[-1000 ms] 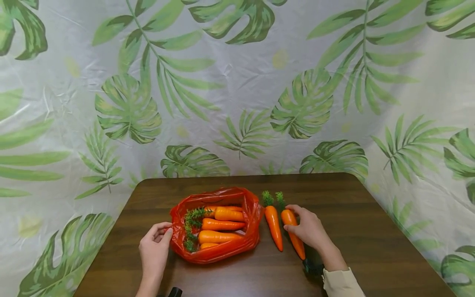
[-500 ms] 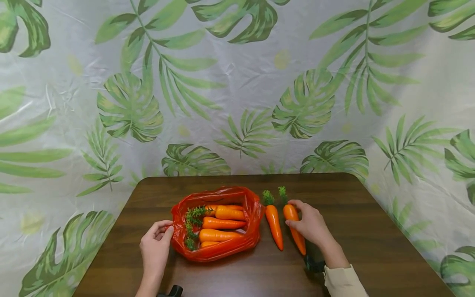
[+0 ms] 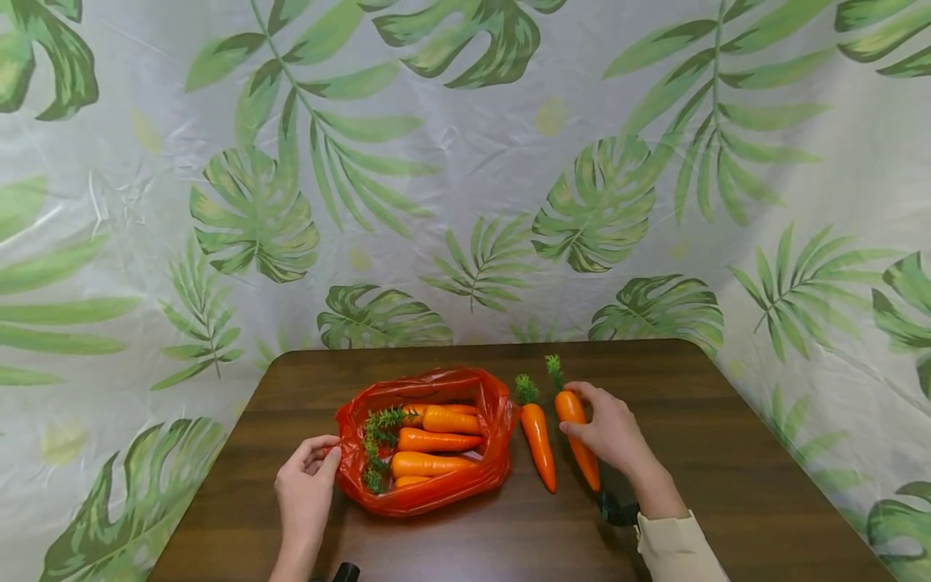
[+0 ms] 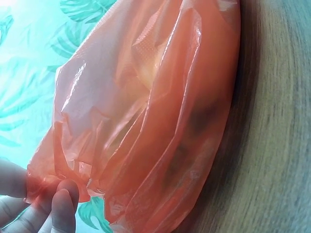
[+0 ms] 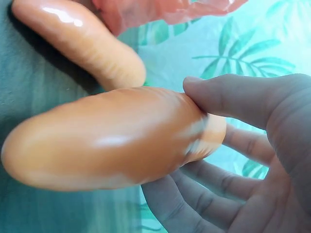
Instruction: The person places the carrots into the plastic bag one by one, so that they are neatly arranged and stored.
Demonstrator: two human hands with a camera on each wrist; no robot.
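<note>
A red plastic bag (image 3: 407, 503) lies open on the table with several carrots (image 3: 436, 440) inside, their green tops toward the left. My left hand (image 3: 305, 485) pinches the bag's left rim; the left wrist view shows thumb and fingers (image 4: 65, 204) gripping the gathered plastic. With thumb and fingers my right hand (image 3: 607, 428) holds a carrot (image 3: 582, 453) near its thick upper end, the green top pointing away. In the right wrist view this carrot (image 5: 112, 141) fills the middle. Another carrot (image 3: 537, 444) lies between it and the bag.
The dark wooden table (image 3: 727, 485) has a leaf-patterned curtain (image 3: 473, 162) behind it. Black wrist-camera parts show below the right hand (image 3: 617, 509) and near the bottom edge by the left forearm.
My right hand has shifted slightly away from me with its carrot, whose green top now stands farther back than the neighbouring one's. The left hand keeps its pinch on the bag.
</note>
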